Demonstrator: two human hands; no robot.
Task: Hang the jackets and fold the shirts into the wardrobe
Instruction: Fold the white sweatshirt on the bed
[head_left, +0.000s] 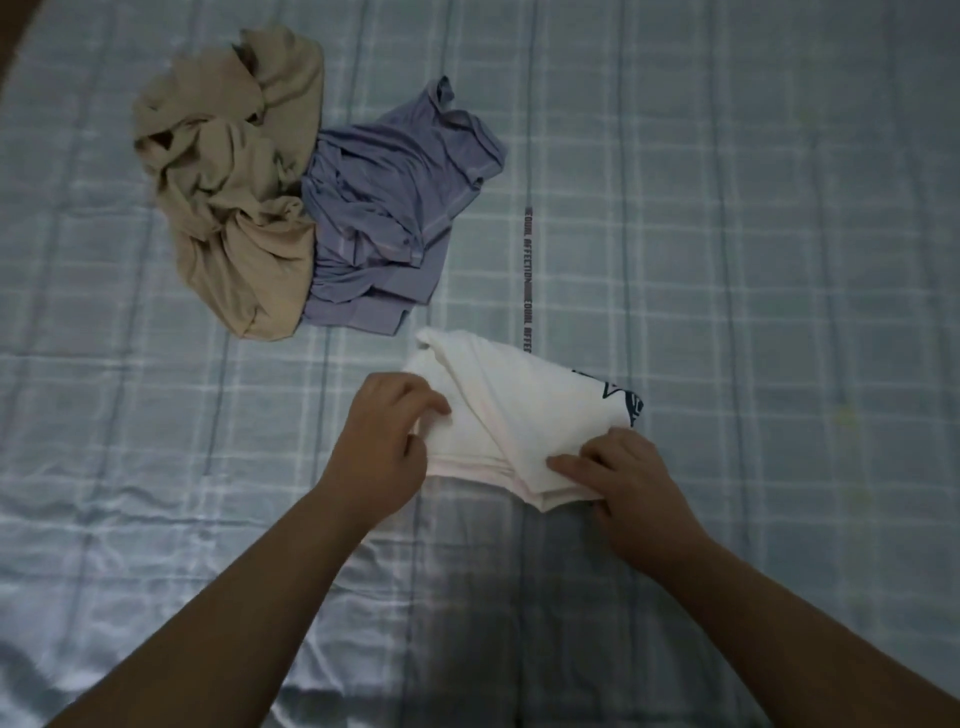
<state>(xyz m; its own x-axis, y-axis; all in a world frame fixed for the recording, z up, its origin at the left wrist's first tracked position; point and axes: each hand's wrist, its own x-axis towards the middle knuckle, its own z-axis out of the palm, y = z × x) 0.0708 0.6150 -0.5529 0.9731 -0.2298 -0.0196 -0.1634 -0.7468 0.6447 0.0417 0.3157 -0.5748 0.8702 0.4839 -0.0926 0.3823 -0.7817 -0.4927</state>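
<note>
A white shirt (498, 415) with a dark printed graphic at its right edge is laid partly folded on the checked bedsheet (727, 260), its layered hems stacked along the near edge. Just beyond it to the left, a blue-grey shirt (395, 208) is spread crumpled and unfolded. Touching the left side of the white shirt's blue-grey neighbour, a tan shirt (234, 182) is heaped in a twisted bundle.
</note>
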